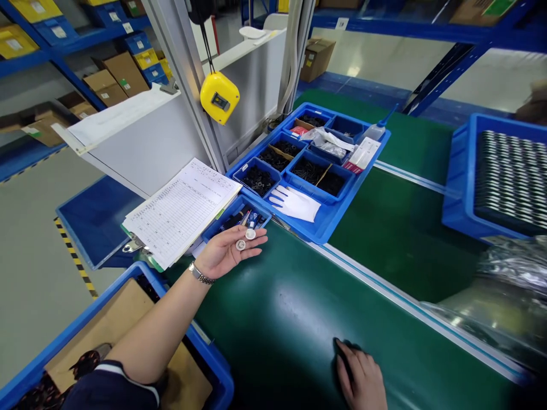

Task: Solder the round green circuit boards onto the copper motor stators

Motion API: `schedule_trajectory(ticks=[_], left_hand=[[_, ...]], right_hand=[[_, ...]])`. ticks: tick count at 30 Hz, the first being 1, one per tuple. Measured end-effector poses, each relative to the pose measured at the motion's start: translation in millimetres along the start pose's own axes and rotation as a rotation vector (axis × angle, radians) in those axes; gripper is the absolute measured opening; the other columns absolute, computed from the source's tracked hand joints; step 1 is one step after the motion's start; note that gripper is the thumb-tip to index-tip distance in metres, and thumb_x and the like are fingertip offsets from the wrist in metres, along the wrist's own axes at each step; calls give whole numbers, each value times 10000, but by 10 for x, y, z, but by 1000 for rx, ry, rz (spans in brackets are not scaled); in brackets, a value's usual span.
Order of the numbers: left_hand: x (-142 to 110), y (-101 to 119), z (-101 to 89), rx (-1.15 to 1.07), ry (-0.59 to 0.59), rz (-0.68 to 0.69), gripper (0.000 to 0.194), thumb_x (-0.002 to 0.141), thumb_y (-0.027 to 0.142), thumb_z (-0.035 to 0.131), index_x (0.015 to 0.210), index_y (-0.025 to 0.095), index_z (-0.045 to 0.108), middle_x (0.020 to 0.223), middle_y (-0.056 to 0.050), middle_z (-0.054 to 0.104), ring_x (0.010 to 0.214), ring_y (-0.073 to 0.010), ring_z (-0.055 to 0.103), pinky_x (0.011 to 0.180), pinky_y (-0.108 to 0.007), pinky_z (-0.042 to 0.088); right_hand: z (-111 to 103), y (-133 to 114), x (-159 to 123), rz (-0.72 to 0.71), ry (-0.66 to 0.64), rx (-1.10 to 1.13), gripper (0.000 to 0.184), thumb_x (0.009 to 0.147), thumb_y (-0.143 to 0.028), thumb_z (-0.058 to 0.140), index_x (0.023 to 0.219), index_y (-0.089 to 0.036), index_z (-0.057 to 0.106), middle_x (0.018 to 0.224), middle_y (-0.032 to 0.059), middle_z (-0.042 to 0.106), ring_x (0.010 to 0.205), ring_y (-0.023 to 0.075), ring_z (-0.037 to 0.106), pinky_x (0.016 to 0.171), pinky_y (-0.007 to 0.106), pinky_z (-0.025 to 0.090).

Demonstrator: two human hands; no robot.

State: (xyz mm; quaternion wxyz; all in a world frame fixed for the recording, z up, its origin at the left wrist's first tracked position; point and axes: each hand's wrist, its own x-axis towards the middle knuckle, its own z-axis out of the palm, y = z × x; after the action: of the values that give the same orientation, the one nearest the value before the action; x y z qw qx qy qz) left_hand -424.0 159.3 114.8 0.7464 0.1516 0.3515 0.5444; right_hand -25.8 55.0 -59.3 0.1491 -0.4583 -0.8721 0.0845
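My left hand (228, 250), with a metal watch (200, 274) at the wrist, is held palm up over the green work surface (294, 296). Two small white ringed discs, resembling rolled finger cots, are in it: an upper disc (250, 234) by the thumb and a lower disc (240, 245) on the fingers. Just behind this hand is a small blue bin (207, 234) of pens and other small items. Lower right, my right hand (362, 377) rests on the green surface, fingers loosely extended and thumb apart, with nothing visible in it.
A blue tray (329, 230) carries bins of black parts and a white glove (296, 203). Papers on a clipboard (183, 205) lie left of it. A yellow tape measure (219, 98) hangs above. A blue crate (459, 171) stands right, plastic-wrapped material (491, 302) nearer. Another crate (222, 364) sits lower left.
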Motion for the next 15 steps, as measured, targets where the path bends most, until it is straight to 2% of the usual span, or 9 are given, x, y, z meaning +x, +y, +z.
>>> schedule_trajectory(ticks=[4,7,9,11,12,14,15], left_hand=[[-242,-85,249,39,-4,-11,65,823,144,517,853,110,563,1083,-132,620,1068,-260,547,824,-323,507],[-413,-148,438,85,23,-13,39,802,138,549,833,117,559,997,-118,652,942,-222,618,774,-298,521],[-467,-201,549,122,30,-18,23,789,138,565,797,119,556,929,-108,666,838,-183,645,724,-266,527],[-447,-297,641,171,29,-42,68,768,120,581,833,131,562,873,-91,669,741,-146,646,673,-238,524],[-410,-375,680,198,27,-63,130,759,110,583,884,141,568,851,-81,666,704,-132,639,652,-231,522],[-297,-609,750,254,24,-130,243,749,111,579,988,154,565,820,-70,656,670,-128,624,631,-238,518],[-234,-767,785,283,18,-181,240,749,131,578,989,144,572,800,-68,648,666,-132,617,631,-245,516]], right_hand=[[15,1,12,27,-4,26,320,880,-340,387,1098,-149,522,858,96,584,756,216,526,643,346,415],[7,-24,83,66,2,97,308,871,-340,399,1061,-153,555,836,92,589,746,213,537,644,357,438],[-74,-76,40,142,16,175,306,870,-357,396,1023,-165,579,840,91,599,767,213,554,679,369,461],[-238,-165,-194,283,29,274,312,877,-378,380,995,-179,590,867,93,610,804,207,573,731,361,478],[-340,-227,-397,362,20,327,315,881,-388,372,975,-186,594,875,91,614,811,197,581,745,343,482],[-540,-386,-945,488,-46,437,320,886,-409,362,891,-199,603,829,71,617,763,170,586,716,288,486],[-619,-472,-1265,537,-89,487,336,881,-428,365,812,-202,604,769,53,613,707,154,578,677,261,483]])
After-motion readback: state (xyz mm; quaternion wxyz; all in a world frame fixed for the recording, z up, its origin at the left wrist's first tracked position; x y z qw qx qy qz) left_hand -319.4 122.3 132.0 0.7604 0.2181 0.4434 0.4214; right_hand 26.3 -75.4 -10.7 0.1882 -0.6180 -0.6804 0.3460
